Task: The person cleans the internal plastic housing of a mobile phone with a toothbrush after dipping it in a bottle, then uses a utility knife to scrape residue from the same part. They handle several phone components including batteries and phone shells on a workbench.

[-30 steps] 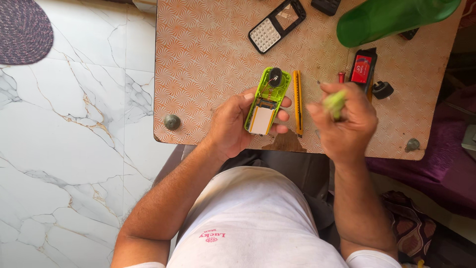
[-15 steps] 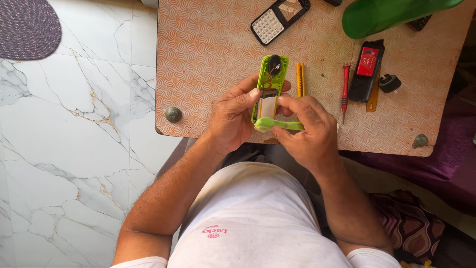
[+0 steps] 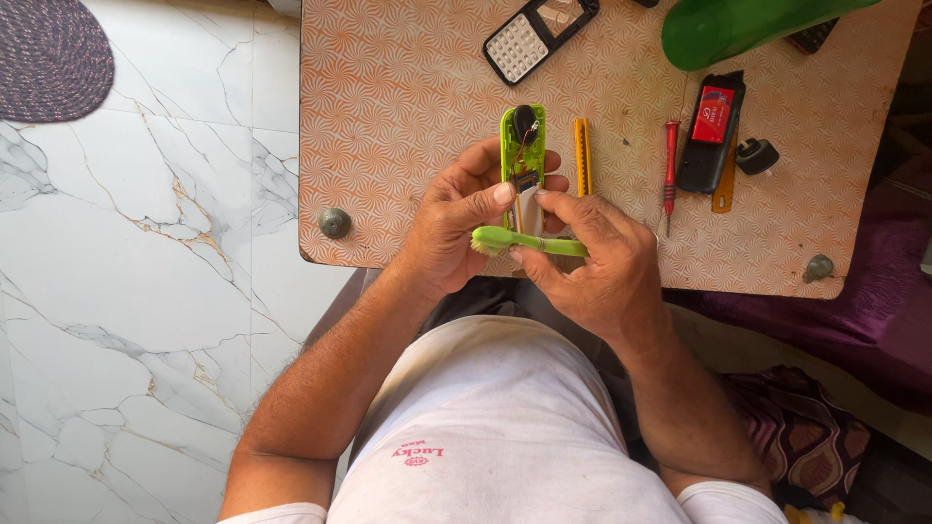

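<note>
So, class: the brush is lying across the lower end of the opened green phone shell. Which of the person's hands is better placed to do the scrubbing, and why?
Probably the right hand: its fingers already pinch the green brush. The left hand grips the green phone shell, steadying it.

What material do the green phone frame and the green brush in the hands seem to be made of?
Green phone frame: looks like moulded plastic, glossy lime colour with smooth rounded edges. Green brush: probably plastic as well, with the same even bright colour on its thin handle; its bristles are too small to judge. The left hand holds the frame and the right hand holds the brush.
</note>
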